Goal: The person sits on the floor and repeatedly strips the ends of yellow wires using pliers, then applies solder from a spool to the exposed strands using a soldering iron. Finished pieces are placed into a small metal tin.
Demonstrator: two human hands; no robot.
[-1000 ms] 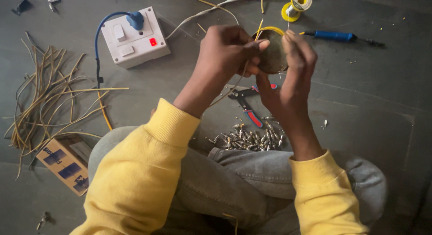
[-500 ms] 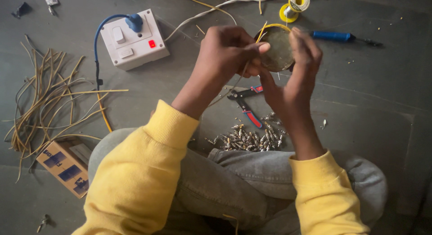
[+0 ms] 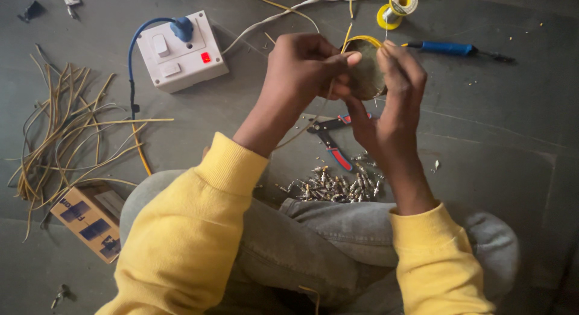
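Cut yellow wire lengths (image 3: 66,134) and white switch box (image 3: 181,53) on the floor; left hand (image 3: 304,68) pinched on a thin wire at a round dull-brass disc (image 3: 366,74), gripped by right hand (image 3: 395,95) above scattered metal bits (image 3: 332,185); wire-fitting judged underway, steadiness needed.

- A dark grey floor (image 3: 500,140) carries everything.
- A white switch box (image 3: 181,53) with a blue plug lies at the upper left, a white cable running off from it.
- A loose heap of yellowish wire lengths (image 3: 63,134) spreads at the left edge.
- A small cardboard box (image 3: 90,221) sits below that heap.
- Red-handled pliers (image 3: 332,140) lie near the middle, just above a pile of small metal parts (image 3: 335,185).
- A blue-handled tool (image 3: 455,48) lies at the upper right, near a yellow spool (image 3: 395,7).
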